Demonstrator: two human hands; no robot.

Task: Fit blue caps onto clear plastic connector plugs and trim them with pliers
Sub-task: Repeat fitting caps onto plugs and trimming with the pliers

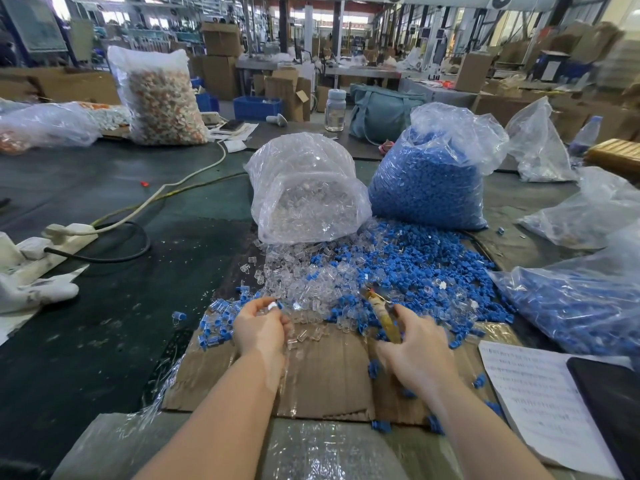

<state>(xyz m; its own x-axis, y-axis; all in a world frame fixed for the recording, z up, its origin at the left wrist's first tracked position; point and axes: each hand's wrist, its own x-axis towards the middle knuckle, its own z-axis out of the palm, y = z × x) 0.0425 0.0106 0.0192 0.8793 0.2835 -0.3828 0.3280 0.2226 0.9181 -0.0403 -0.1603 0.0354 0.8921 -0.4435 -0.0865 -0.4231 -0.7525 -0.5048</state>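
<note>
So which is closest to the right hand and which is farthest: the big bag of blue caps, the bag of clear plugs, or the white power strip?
From the right hand, in the head view:
1. Bag of blue caps, straight ahead, slightly right.
2. Bag of clear plugs, ahead and to the left. These two are fairly close; the clear bag looks a touch farther.
3. White power strip, far off at the left edge.

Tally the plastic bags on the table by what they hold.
Bags of blue caps: 2
Bag of clear plugs: 1
Bags of orange-and-white parts: 2
Near-empty bags, contents unclear: 2
Total: 7
</note>
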